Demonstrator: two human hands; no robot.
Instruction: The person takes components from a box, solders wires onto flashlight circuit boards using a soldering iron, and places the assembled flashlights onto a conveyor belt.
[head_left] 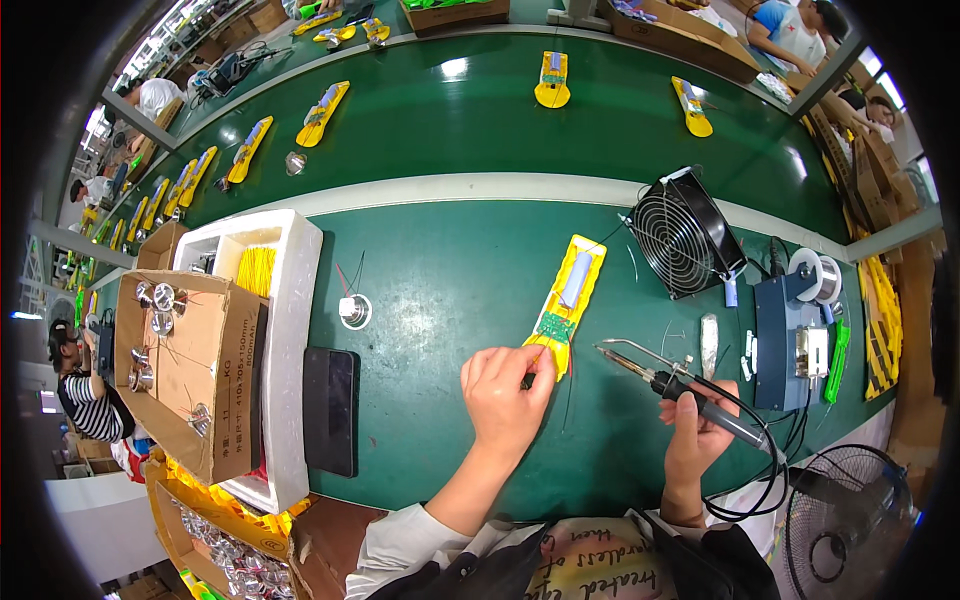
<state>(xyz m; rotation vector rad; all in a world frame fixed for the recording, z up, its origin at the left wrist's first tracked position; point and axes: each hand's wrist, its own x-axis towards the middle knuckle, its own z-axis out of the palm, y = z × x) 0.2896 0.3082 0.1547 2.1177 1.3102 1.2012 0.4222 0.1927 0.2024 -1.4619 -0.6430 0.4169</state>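
Note:
On the green bench lies a yellow plastic housing (565,290) holding a lilac cylindrical battery (576,279) and a small green circuit board (554,327). My left hand (508,395) is closed at its near end, fingertips pinched on the housing just below the board. Thin wires stick out there; whether the fingers also grip one is hidden. My right hand (697,435) is wrapped round the dark handle of a soldering iron (718,410). Its tip and thin metal feed tube point left, a short way right of the board and apart from it.
Left stand a cardboard box (238,385) of reflector cups, a white foam tray (300,300) and a black phone (331,410). A loose reflector (354,311) lies nearby. Right are a black fan (685,235) and a blue solder feeder (780,345). Beyond runs a green conveyor (430,120) with several yellow housings.

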